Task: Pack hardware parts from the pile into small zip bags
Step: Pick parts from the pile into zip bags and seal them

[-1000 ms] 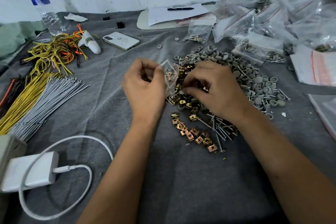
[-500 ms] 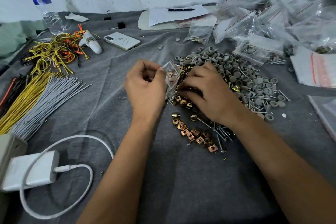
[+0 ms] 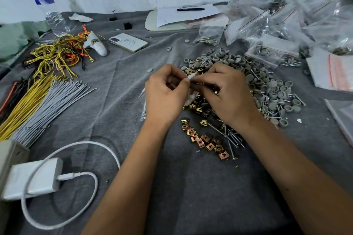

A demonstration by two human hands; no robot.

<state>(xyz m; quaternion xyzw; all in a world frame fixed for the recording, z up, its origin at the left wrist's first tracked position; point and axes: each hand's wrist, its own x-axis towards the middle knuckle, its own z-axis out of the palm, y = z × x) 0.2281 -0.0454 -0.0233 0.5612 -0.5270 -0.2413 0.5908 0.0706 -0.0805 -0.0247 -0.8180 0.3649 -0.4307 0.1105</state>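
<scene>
- Left hand [image 3: 165, 97] and right hand [image 3: 229, 91] both pinch the top edge of a small bag [image 3: 192, 89], held just above the pile [image 3: 254, 86].
- Pile: grey caps far/right, brass clips [image 3: 205, 139] and screws [image 3: 231, 137] near, on the grey surface [image 3: 191, 187].
- Filled bags [image 3: 271, 51] far right.
</scene>
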